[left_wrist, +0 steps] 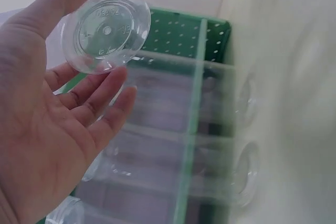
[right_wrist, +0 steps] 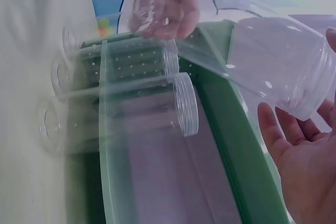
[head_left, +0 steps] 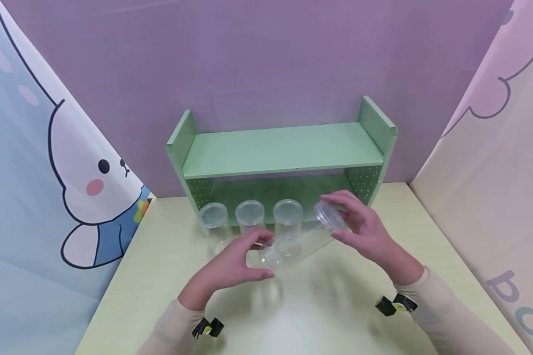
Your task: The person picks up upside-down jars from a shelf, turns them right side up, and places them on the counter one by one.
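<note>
A clear plastic jar (head_left: 311, 242) with a clear screw lid (head_left: 329, 215) is held tilted above the table, its lid end up to the right. My right hand (head_left: 365, 230) grips the lid end, thumb on the near side and fingers on the far side. At the lower end, my left hand (head_left: 231, 261) has its thumb and fingers around the jar's base (left_wrist: 106, 31), which shows moulded lettering. Behind the hands stand three similar lidded jars: a left one (head_left: 213, 217), a middle one (head_left: 250, 214) and a right one (head_left: 287, 214).
A green two-tier shelf (head_left: 284, 148) with perforated side panels stands at the back of the pale table (head_left: 169, 276), just behind the jars. A purple backdrop (head_left: 266, 59) hangs behind it, with printed cloths on the left (head_left: 22, 197) and right (head_left: 493, 197).
</note>
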Action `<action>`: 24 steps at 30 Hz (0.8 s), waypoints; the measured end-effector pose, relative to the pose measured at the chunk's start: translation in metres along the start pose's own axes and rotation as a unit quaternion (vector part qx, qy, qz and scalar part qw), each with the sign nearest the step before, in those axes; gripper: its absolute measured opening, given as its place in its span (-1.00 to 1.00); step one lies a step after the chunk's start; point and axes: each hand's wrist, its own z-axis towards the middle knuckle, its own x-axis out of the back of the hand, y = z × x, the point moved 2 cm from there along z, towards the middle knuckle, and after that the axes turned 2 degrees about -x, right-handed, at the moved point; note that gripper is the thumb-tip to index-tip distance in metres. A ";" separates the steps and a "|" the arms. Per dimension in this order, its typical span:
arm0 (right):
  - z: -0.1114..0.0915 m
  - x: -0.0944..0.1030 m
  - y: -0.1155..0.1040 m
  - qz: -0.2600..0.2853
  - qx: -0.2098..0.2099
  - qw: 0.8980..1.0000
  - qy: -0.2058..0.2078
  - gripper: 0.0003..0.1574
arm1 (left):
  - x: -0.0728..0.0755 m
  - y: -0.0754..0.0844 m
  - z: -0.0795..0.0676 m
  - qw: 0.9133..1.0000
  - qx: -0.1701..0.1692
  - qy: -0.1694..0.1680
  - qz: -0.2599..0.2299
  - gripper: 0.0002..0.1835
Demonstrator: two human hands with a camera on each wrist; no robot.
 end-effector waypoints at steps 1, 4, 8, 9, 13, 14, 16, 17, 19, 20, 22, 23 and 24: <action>0.001 -0.002 0.000 0.002 0.002 1.000 0.000 -0.16 | -0.003 -0.002 0.001 1.000 0.003 -0.004 0.002 -0.16; 0.003 -0.006 0.000 0.010 0.001 1.000 -0.003 -0.17 | -0.012 -0.006 0.003 1.000 0.006 -0.014 0.003 -0.14; 0.002 -0.013 0.002 0.019 -0.024 1.000 -0.005 -0.17 | -0.024 -0.009 0.006 1.000 0.010 -0.019 0.000 -0.16; 0.002 -0.015 0.002 0.020 -0.032 0.999 -0.006 -0.17 | -0.026 -0.010 0.006 1.000 0.008 -0.020 0.002 -0.16; 0.002 -0.020 0.002 0.022 -0.051 0.998 -0.011 -0.18 | -0.036 -0.013 0.009 1.000 0.008 -0.024 0.002 -0.13; 0.002 -0.021 0.002 0.020 -0.052 0.998 -0.013 -0.18 | -0.037 -0.014 0.009 1.000 0.008 -0.025 0.000 -0.13; 0.002 -0.023 0.002 0.020 -0.054 0.998 -0.019 -0.19 | -0.041 -0.014 0.010 1.000 0.011 -0.026 -0.003 -0.11; 0.002 -0.023 0.002 0.021 -0.054 0.998 -0.022 -0.19 | -0.042 -0.014 0.011 1.000 0.012 -0.025 -0.006 -0.11; 0.002 -0.024 0.003 0.022 -0.057 0.998 -0.028 -0.20 | -0.045 -0.015 0.013 1.000 0.013 -0.023 -0.012 -0.11; 0.002 -0.025 0.003 0.019 -0.056 0.998 -0.030 -0.20 | -0.047 -0.016 0.014 1.000 0.012 -0.021 -0.012 -0.11; 0.002 -0.025 0.003 0.013 -0.052 0.998 -0.032 -0.19 | -0.050 -0.017 0.016 1.000 0.015 -0.019 -0.015 -0.11; 0.003 -0.026 0.002 0.006 -0.050 0.998 -0.033 -0.19 | -0.052 -0.018 0.017 1.000 0.014 -0.018 -0.016 -0.11; 0.003 -0.026 0.002 0.001 -0.046 0.998 -0.034 -0.18 | -0.054 -0.018 0.018 1.000 0.015 -0.018 -0.016 -0.10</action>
